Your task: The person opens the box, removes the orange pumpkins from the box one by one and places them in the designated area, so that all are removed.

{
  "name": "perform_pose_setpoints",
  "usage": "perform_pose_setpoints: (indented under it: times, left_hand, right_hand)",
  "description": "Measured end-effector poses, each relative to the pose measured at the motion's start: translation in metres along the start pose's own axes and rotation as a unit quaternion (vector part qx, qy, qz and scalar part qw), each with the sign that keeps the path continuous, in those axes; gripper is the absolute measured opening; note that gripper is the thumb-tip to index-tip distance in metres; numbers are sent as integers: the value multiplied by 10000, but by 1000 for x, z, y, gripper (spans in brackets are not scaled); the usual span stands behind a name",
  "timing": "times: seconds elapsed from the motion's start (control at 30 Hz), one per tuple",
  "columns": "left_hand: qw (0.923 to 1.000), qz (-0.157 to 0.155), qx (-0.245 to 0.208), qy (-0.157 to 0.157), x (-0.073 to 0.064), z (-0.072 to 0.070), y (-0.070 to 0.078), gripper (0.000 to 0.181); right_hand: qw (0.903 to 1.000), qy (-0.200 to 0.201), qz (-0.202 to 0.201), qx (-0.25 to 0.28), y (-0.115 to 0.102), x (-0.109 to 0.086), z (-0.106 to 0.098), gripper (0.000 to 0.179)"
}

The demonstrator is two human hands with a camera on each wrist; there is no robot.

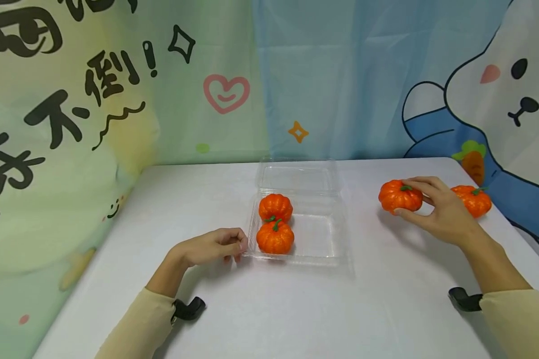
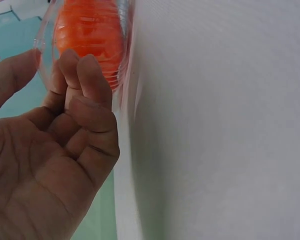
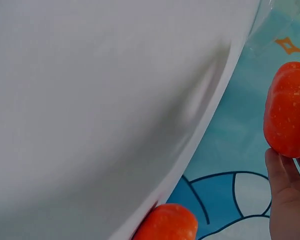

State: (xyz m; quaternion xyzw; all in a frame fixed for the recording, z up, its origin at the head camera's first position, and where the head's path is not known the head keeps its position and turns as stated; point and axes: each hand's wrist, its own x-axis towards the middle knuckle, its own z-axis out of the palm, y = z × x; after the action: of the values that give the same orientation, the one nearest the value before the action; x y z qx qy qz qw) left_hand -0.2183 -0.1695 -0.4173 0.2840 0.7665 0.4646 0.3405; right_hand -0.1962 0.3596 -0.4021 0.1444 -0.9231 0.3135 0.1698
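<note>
A clear plastic container [image 1: 316, 232] lies with its lid [image 1: 298, 178] folded back on the white table. Two small orange toy pumpkins, a rear one [image 1: 275, 207] and a front one [image 1: 274, 239], sit along its left side. My left hand [image 1: 214, 247] pinches the container's front left corner; its thumb and fingers meet round the rim [image 2: 38, 52] in the left wrist view. On the right, my right hand [image 1: 444, 212] grips another toy pumpkin [image 1: 397, 197] between thumb and fingers. The right wrist view has this held pumpkin [image 3: 289, 110] raised off the table.
One more toy pumpkin [image 1: 473, 202] rests near the table's right edge, partly behind my right hand. A printed cloth backdrop [image 1: 305, 80] hangs behind the white table [image 1: 296, 309]. Black straps [image 1: 188, 309] show at both sleeve cuffs.
</note>
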Motion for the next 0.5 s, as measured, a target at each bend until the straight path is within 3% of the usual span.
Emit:
perform_pose_setpoints:
  times: [0.5]
  left_hand:
    - [10000, 33, -46, 44, -2, 1, -1, 18]
  right_hand:
    - [9944, 4, 706, -786, 22, -3, -25, 72]
